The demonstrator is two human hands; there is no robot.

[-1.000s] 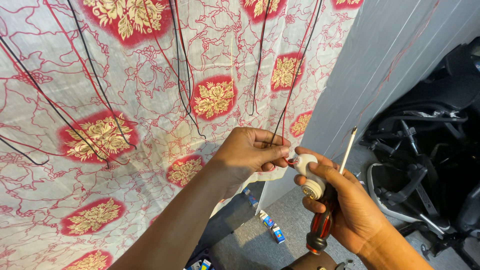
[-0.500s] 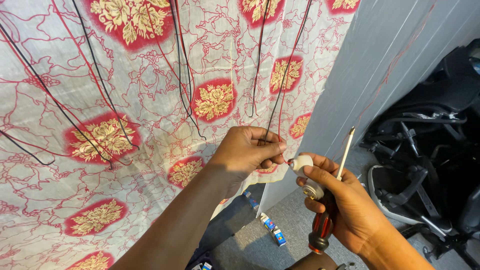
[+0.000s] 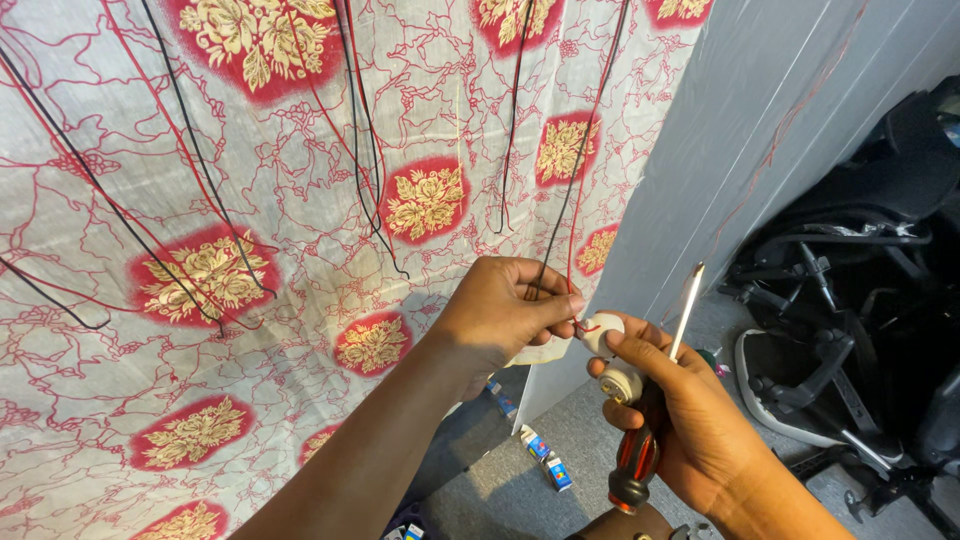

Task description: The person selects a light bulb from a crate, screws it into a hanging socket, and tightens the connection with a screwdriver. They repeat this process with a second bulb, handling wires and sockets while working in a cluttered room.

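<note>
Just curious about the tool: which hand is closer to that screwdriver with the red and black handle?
Right. The right hand grips the screwdriver along with a small white fitting. The left hand is beside it, pinching the wires at the fitting, clear of the screwdriver.

Behind the hands a red-flowered white cloth (image 3: 250, 300), below them small boxes (image 3: 545, 460) on grey floor (image 3: 520, 490), rightward a black chair base (image 3: 840, 340).

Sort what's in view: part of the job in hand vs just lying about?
In hand:
left hand pinching the red and black wires
right hand holding the white fitting and the screwdriver

Lying about:
small boxes on the floor
black chair parts
patterned cloth
</note>
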